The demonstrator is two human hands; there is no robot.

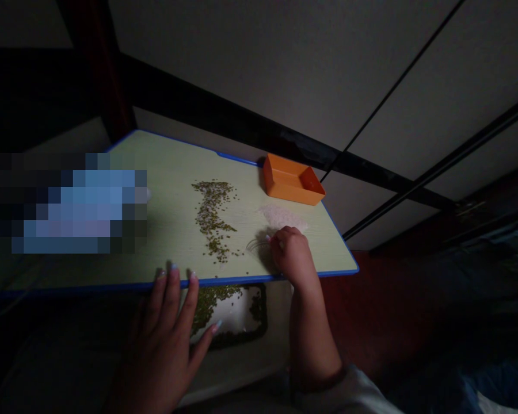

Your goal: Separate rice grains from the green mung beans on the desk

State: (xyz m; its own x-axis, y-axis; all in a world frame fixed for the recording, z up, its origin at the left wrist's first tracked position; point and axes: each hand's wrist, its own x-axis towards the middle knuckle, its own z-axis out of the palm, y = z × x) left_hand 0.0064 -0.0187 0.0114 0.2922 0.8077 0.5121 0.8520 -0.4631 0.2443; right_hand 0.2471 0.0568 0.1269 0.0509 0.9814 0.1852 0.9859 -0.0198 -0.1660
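My right hand [291,253] is closed over the near right part of a pale yellow-green tabletop. A thin, curved, wire-like thing [258,246] sticks out to the left of its fingertips; the kind cannot be made out. Just beyond that hand lies a patch of white grains [282,217]. To the left, green beans [213,221] that look like mung beans are spread in a band, mixed with white grains towards the far end. My left hand [172,322] has its fingers spread, the fingertips at the table's near blue edge, and holds nothing.
An orange open box [291,181] stands at the table's [168,172] far right corner. Under the near edge is a pale container [242,356] with many green beans in it. A blurred-out bright patch [86,201] covers the left side. Cabinet panels [285,63] rise close behind.
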